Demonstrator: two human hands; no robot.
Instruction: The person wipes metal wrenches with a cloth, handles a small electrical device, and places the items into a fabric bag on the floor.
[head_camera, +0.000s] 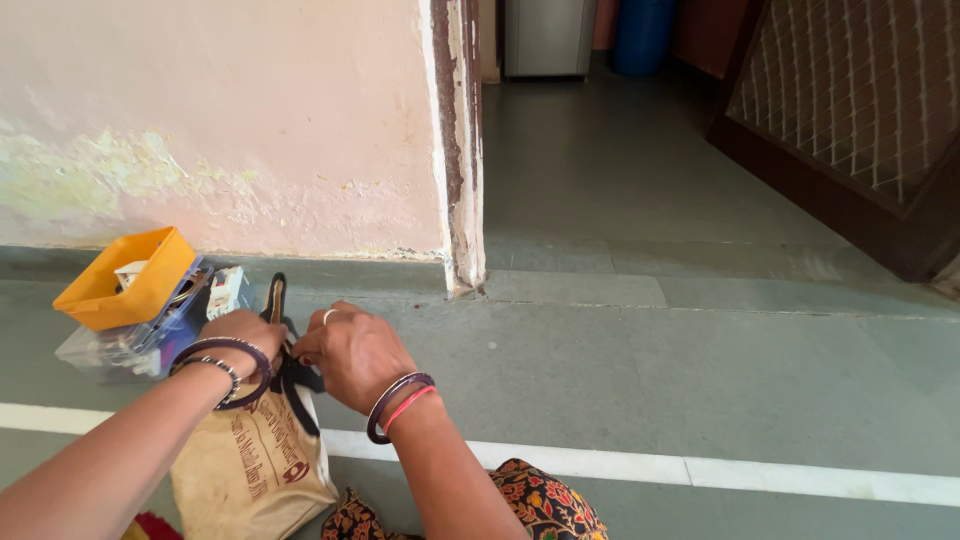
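Observation:
A tan cloth bag (255, 465) with dark printing and black handles (290, 375) stands on the grey floor in front of me. My left hand (245, 335) and my right hand (350, 350) meet at the bag's top, fingers curled around the black handles. Both wrists wear dark bangles, and the right hand has a ring. What the fingertips pinch is hidden between the hands.
An orange plastic bin (125, 278) sits tilted on clear plastic boxes (120, 345) at the left, with a white electrical part (226, 290) beside it. A peeling pink wall (230, 130) ends at a door frame (458, 150). A dark lattice door (860, 120) stands at right.

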